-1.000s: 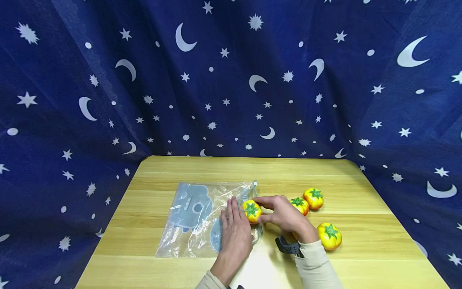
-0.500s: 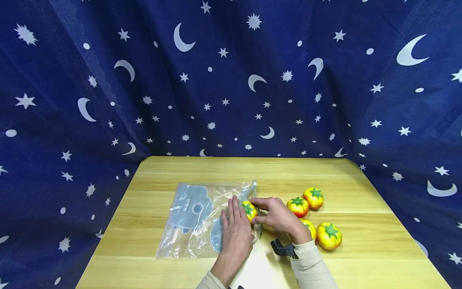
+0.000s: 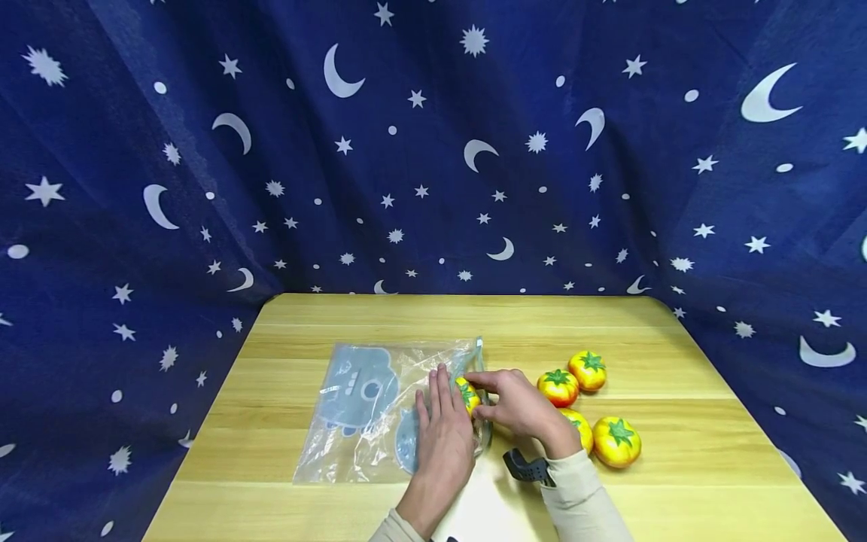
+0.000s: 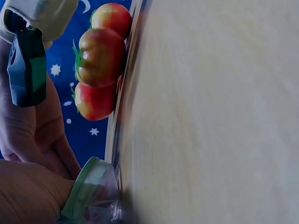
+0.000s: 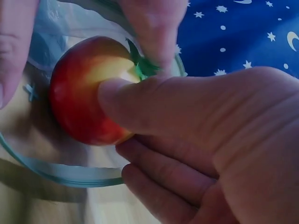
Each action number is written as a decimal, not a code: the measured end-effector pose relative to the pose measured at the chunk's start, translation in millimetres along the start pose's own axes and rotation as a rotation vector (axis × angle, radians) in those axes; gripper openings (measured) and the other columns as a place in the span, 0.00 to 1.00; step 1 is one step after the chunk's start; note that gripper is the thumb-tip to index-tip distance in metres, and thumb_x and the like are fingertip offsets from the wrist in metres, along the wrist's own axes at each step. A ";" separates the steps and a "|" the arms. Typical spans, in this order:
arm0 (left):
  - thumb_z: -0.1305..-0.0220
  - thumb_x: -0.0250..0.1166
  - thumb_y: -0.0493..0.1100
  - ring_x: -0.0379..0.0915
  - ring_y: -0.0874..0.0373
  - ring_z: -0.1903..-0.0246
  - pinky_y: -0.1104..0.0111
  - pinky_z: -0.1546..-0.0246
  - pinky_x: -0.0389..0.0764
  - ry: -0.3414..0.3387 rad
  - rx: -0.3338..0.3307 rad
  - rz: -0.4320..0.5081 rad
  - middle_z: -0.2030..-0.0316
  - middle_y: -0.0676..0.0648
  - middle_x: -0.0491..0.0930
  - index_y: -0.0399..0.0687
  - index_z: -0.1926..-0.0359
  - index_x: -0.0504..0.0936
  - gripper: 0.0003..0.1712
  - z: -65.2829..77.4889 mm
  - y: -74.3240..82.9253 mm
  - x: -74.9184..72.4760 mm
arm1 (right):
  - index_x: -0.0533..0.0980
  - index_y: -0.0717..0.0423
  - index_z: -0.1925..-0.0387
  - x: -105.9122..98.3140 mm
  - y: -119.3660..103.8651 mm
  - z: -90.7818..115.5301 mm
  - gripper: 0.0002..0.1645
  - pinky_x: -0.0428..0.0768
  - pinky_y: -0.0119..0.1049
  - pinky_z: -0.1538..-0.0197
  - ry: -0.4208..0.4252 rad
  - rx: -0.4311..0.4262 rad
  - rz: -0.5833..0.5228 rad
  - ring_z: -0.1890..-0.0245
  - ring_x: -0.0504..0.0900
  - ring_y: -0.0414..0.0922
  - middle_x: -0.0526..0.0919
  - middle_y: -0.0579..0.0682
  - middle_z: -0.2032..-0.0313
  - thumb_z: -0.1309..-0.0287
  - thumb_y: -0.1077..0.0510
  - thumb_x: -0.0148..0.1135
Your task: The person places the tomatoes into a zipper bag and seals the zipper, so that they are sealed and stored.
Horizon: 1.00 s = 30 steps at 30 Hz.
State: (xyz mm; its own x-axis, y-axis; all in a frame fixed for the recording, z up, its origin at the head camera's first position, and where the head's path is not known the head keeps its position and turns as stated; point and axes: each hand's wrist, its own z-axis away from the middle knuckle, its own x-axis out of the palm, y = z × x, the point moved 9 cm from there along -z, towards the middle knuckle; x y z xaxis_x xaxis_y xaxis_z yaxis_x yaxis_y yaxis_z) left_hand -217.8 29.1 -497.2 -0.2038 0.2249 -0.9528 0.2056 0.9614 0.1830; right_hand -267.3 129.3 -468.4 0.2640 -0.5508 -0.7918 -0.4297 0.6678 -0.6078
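Note:
A clear zip bag (image 3: 379, 463) printed with blue cartoon shapes lies flat on the table, its mouth facing right. My left hand (image 3: 443, 436) rests on the bag near that mouth, fingers straight; in the left wrist view the bag's green edge (image 4: 77, 191) lies against it. Between thumb and fingers my right hand (image 3: 521, 406) holds a red-and-yellow tomato (image 5: 84, 93) with a green leafy top. The tomato sits within the bag's mouth, whose rim (image 5: 79, 181) stands spread around it in the right wrist view. From the head, my left hand partly hides the tomato.
Several more tomatoes (image 3: 616, 443) stand grouped on the wooden table (image 3: 677, 497) to the right of my right hand. A dark blue curtain (image 3: 433, 165) with moons and stars hangs behind and beside the table.
My right hand has moved slightly left, taking the tomato further into the bag's mouth and under the side of my left hand. The left hand has stayed nearly still.

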 end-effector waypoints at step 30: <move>0.50 0.81 0.35 0.57 0.34 0.17 0.34 0.21 0.64 0.116 0.070 -0.080 0.17 0.27 0.58 0.29 0.25 0.71 0.51 -0.2 5.6 -9.1 | 0.85 0.54 0.64 40.6 6.4 -24.1 0.10 0.85 0.29 0.51 0.043 -0.067 -0.357 0.61 0.84 0.35 0.91 0.47 0.61 0.41 0.71 0.73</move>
State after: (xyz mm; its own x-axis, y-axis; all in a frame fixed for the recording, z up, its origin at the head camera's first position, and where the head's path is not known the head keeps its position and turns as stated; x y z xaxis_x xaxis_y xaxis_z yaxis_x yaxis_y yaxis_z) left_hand -215.0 32.5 -487.4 -0.3310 0.1689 -0.9284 0.2497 0.9645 0.0864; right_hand -280.1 99.1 -502.9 0.3718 -0.7647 -0.5263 -0.3729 0.3961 -0.8391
